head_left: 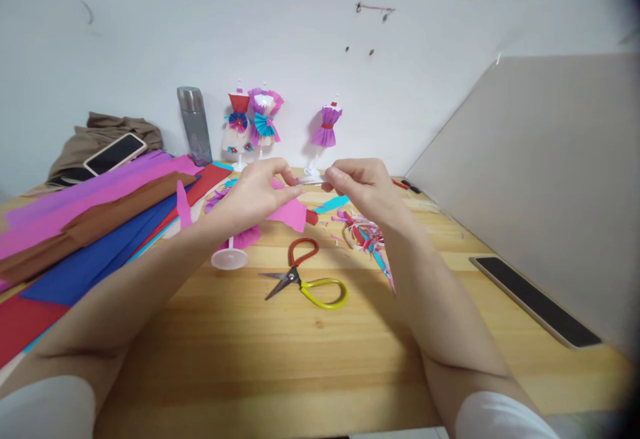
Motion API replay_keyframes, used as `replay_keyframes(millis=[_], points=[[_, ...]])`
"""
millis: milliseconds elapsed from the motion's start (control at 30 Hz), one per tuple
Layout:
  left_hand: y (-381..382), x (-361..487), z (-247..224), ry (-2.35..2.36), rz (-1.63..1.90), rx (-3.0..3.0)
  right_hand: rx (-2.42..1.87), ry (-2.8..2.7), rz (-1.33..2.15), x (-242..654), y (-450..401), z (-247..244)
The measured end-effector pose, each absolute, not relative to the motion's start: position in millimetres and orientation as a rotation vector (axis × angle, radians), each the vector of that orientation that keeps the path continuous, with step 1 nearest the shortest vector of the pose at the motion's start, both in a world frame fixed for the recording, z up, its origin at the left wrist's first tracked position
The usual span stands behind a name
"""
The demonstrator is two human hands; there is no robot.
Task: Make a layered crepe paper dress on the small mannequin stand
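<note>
My left hand (260, 189) and my right hand (364, 186) are raised over the middle of the table, close together. Between their fingertips stretches a short, thin whitish strip (312, 182), pinched at both ends; its material is too small to tell. Below them, open scissors (292, 278) with one red and one yellow handle lie on the wood. Beside my left forearm is the round white base (229, 258) of a small stand, its upper part hidden behind the arm. Pink crepe paper (294, 215) lies behind and under my left hand.
Coloured paper sheets (115, 252) cover the left side. Paper scraps (364, 231) are heaped by my right forearm. At the wall stand a bottle (195, 126) and several miniature dress forms, one in purple (327, 127). A phone (535, 299) lies at right, another (116, 154) at left.
</note>
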State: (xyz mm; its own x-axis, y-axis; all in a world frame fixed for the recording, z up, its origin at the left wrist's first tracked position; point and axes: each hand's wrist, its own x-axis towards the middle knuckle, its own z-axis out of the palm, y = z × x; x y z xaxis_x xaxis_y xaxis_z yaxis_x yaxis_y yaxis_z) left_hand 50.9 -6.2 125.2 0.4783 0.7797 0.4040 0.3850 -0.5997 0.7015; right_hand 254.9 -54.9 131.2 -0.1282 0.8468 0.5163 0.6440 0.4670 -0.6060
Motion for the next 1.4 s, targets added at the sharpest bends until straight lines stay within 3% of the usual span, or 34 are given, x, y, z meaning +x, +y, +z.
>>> replay_keyframes(millis=[567, 1167, 1400], points=[[0, 50, 123, 0.720, 0.924, 2.233, -1.270, -1.836, 0.265, 261, -54, 131], [5, 38, 136, 0.933, 0.733, 2.024, -1.002, -1.895, 0.368, 258, -51, 119], [4, 36, 139, 0.811, 0.926, 2.062, -1.037, -1.815, 0.396, 264, -48, 116]])
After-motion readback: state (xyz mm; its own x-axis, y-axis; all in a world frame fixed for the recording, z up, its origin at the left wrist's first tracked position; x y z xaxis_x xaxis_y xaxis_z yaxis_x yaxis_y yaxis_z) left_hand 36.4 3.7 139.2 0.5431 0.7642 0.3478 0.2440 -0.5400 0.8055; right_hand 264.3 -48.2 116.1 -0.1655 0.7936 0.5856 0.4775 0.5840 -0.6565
